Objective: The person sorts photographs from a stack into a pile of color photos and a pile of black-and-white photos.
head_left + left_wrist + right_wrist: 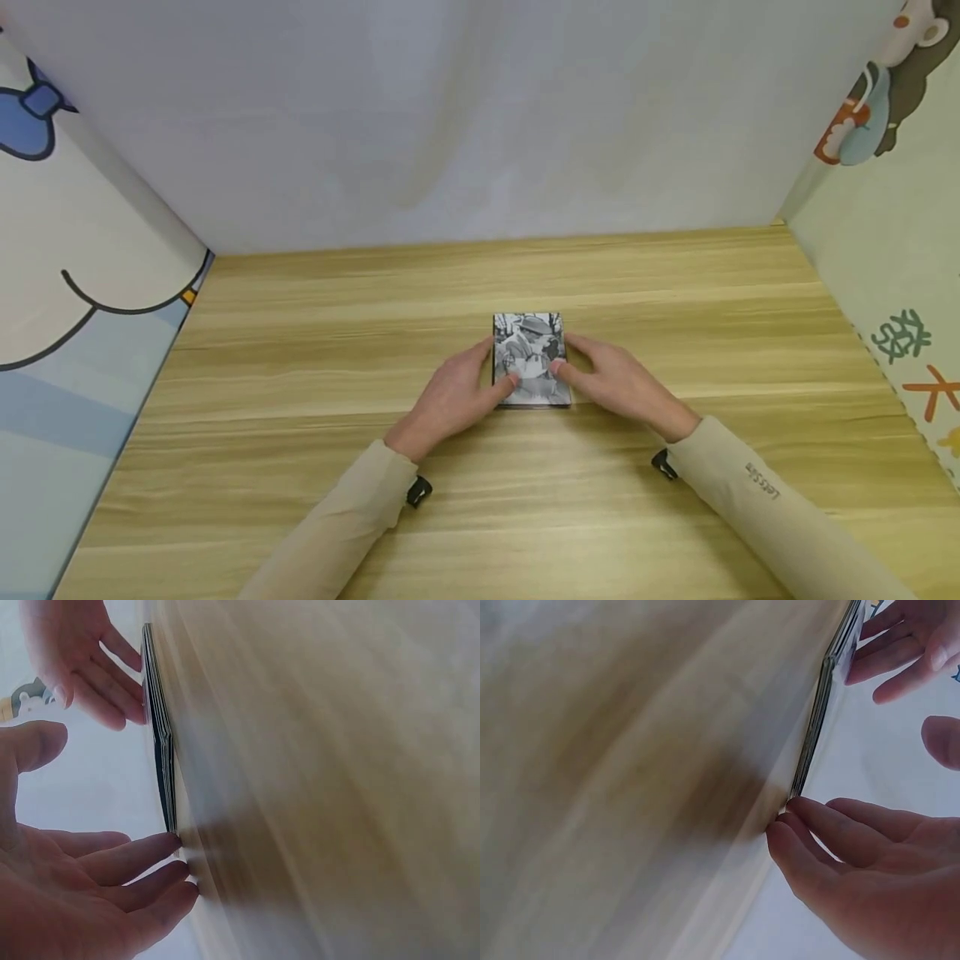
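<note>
A small stack of thin rectangular cards or sheets lies flat on the wooden table, its top one printed with a black-and-white picture of a figure in a hat. My left hand is at the stack's left side and my right hand at its right. Several thin layers show along the stack's edge in the left wrist view. Fingertips of each hand rest low at the side edges, close to the tabletop. Both thumbs overlap the picture in the head view, while the wrist views show them raised off it.
The table has a light wood grain and runs back to a plain white wall. Cartoon-printed panels stand on the left and right. Black wrist devices show at the sleeve cuffs.
</note>
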